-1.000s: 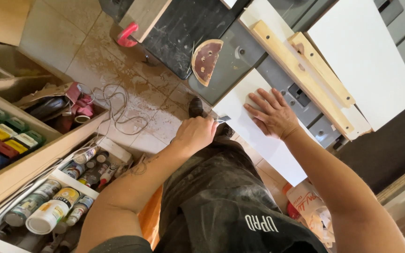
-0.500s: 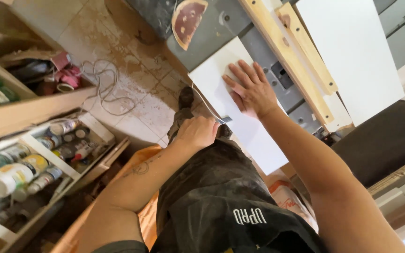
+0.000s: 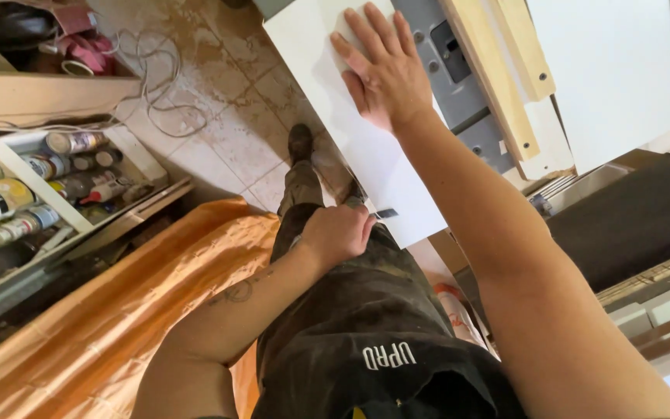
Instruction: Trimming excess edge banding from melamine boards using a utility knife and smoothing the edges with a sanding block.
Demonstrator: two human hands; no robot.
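Workshop, dusty tiled floor, shelf of spray cans at left. White panel on table; right hand flat on it, left hand clenched around small tool at panel's near edge.

board: smooth matt white panel, laminate-like face, under the flat right hand
tool: small dark metal piece in the fisted left hand, at 6 o'clock of the board
battens: pale bare wood, at 3 o'clock of the board
bench: grey painted metal, matt
floor: worn stone tiles, dusty, stained
sheet: orange, glossy, creased plastic
cans: shiny metal
trousers: dark cloth, soiled
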